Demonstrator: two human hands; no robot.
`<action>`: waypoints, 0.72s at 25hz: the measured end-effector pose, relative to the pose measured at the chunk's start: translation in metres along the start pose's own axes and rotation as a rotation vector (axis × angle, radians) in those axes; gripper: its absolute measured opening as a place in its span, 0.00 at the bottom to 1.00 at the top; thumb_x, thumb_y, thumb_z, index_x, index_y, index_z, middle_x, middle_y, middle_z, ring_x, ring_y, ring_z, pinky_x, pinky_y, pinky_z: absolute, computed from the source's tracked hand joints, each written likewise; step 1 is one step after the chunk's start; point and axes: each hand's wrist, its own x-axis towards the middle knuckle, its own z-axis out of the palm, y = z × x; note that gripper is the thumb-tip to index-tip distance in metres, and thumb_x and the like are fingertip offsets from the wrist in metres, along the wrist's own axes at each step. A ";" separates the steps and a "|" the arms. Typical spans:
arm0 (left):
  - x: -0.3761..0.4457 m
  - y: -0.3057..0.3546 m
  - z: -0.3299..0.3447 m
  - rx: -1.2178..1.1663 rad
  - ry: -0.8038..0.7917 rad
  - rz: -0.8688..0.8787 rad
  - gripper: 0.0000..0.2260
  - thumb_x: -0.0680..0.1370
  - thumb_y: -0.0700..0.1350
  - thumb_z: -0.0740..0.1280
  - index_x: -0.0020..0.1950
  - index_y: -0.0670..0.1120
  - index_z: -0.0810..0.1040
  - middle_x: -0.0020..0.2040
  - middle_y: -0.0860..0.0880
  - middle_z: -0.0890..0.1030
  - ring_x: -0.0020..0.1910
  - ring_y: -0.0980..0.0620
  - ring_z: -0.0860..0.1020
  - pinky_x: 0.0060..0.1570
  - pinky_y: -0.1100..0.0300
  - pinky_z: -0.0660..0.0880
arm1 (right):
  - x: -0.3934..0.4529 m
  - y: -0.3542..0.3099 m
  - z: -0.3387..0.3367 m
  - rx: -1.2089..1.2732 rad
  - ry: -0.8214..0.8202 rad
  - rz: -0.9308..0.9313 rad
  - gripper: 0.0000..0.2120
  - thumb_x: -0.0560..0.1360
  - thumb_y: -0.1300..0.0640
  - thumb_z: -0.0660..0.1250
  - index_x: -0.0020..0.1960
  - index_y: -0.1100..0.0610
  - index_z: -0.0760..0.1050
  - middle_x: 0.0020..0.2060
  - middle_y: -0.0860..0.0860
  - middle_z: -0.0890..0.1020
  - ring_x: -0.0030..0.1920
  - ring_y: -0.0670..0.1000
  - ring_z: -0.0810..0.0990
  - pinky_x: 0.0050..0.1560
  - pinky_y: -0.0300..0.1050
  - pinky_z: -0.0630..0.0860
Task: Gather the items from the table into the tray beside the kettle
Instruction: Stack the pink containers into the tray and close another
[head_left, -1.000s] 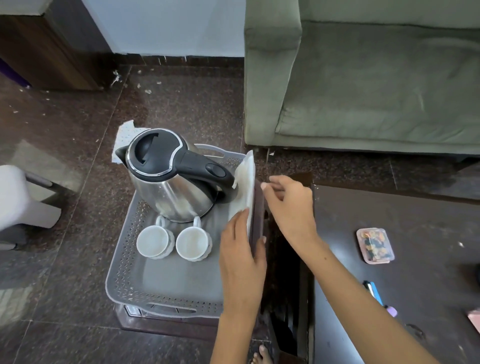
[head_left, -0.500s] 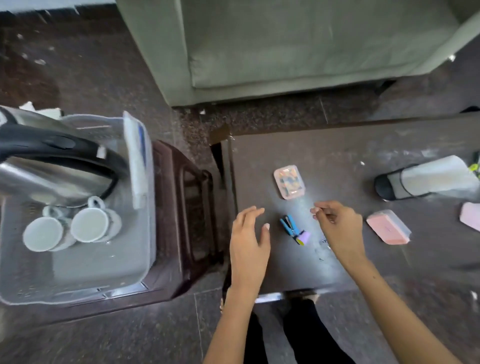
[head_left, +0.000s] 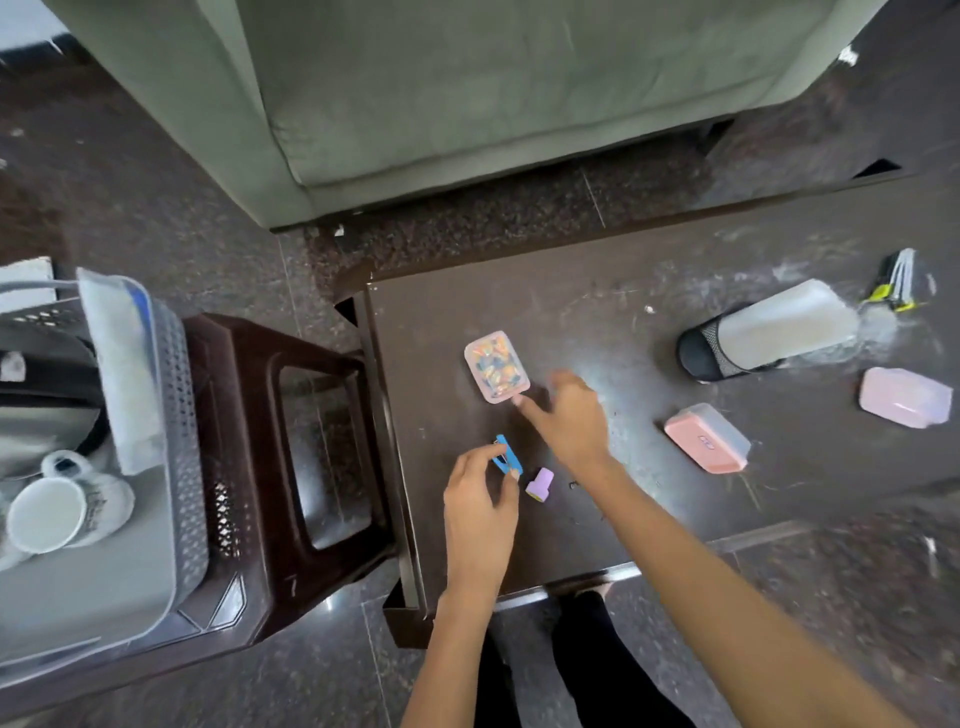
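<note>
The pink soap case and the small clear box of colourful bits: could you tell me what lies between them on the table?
In the head view, the right hand lies between the pink soap case and the clear box.

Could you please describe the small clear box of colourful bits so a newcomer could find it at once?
On the dark wooden table, look near its left end. The small clear plastic box lies just beyond the right hand; only it shows multicoloured contents.

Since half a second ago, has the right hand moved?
Yes. The right hand has moved across the table, away from the blue clip, toward the small clear box of colourful bits, forefinger nearly touching it.
</note>
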 end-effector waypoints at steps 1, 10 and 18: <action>0.004 0.001 0.001 -0.004 0.006 -0.014 0.12 0.75 0.37 0.67 0.56 0.48 0.79 0.53 0.55 0.78 0.51 0.59 0.75 0.52 0.67 0.69 | 0.009 -0.014 0.008 -0.040 -0.027 -0.007 0.24 0.70 0.43 0.68 0.57 0.59 0.71 0.53 0.57 0.77 0.52 0.58 0.78 0.42 0.47 0.72; 0.016 0.012 0.017 -0.180 0.059 -0.182 0.13 0.79 0.48 0.63 0.62 0.46 0.76 0.55 0.53 0.79 0.56 0.56 0.77 0.54 0.67 0.72 | 0.031 -0.028 -0.025 0.535 -0.334 0.201 0.21 0.69 0.45 0.70 0.54 0.57 0.73 0.52 0.56 0.81 0.44 0.56 0.83 0.44 0.51 0.82; 0.004 0.061 0.084 -0.724 -0.164 -0.431 0.12 0.78 0.43 0.66 0.58 0.39 0.78 0.50 0.44 0.83 0.47 0.50 0.81 0.44 0.60 0.80 | -0.046 0.073 -0.109 0.823 -0.394 0.348 0.15 0.80 0.50 0.55 0.48 0.57 0.77 0.40 0.57 0.84 0.34 0.51 0.84 0.37 0.49 0.82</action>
